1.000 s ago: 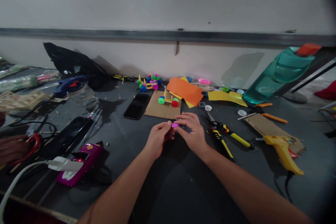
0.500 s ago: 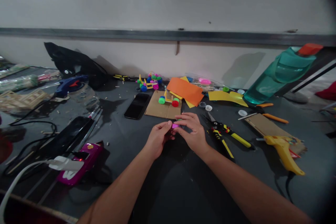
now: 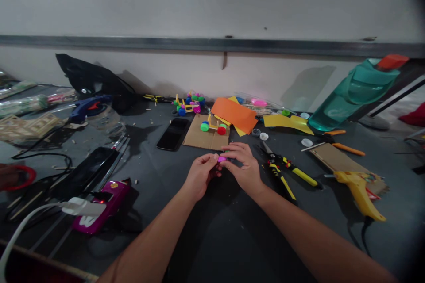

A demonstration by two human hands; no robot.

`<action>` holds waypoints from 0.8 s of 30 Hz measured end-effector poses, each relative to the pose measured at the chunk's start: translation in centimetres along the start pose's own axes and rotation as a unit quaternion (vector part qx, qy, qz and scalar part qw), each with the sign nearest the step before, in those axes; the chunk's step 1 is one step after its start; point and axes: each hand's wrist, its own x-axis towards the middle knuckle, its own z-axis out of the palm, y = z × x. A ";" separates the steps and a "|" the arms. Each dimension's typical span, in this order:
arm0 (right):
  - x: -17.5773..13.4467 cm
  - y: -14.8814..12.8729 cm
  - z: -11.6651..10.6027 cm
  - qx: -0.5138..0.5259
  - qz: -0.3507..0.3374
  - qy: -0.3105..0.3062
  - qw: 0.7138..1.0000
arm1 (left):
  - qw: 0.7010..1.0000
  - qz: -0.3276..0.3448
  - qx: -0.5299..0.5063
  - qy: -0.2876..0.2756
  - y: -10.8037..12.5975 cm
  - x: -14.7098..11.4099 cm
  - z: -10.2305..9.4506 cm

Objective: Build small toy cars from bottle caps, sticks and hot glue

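A small pink piece [image 3: 222, 158] sits between the fingertips of both my hands, above the dark table. My left hand [image 3: 203, 172] pinches it with thumb and fingers curled around its left side. On the other side, my right hand [image 3: 244, 164] grips it between thumb and fingers; its upper fingers are slightly raised. My fingers cover much of the piece, so its full shape is hidden. Just beyond my hands lies a cardboard square [image 3: 199, 139] bearing a small yellow wheeled model [image 3: 214, 127] with green and red wheels.
Snips [image 3: 285, 168] and a yellow glue gun [image 3: 360, 192] lie right, near a teal bottle [image 3: 355, 93]. A phone [image 3: 173, 134] and a magenta power strip [image 3: 102, 208] are left. Another person's hand [image 3: 7, 176] holds a red ring-shaped thing [image 3: 28, 177].
At the left edge, the other person's hand has come further into view with the red ring-shaped thing. My hands and the pink piece have barely moved.
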 end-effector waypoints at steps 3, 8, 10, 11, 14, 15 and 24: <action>0.0 0.0 0.0 0.005 0.006 0.000 1.000 | 1.000 0.006 -0.003 0.005 -0.1 -0.1 0.1; -0.1 -0.3 0.2 0.018 0.014 0.006 1.000 | 0.999 0.028 -0.011 0.010 -0.2 -0.1 0.2; -0.1 -0.4 0.3 0.028 0.016 0.007 0.999 | 0.999 0.035 -0.006 0.010 -0.3 -0.1 0.1; -0.1 -0.4 0.3 0.032 0.017 0.007 0.999 | 0.999 0.037 -0.004 0.009 -0.3 0.0 0.1; -0.1 -0.4 0.4 0.039 0.021 0.006 0.999 | 0.999 0.035 -0.008 0.009 -0.3 -0.1 0.2; -0.2 -0.4 0.4 0.040 0.024 0.008 0.999 | 0.999 0.032 -0.013 0.010 -0.3 -0.1 0.3; -0.1 -0.7 0.3 0.024 0.023 0.014 0.999 | 0.999 0.019 -0.025 0.010 -0.1 -0.1 0.3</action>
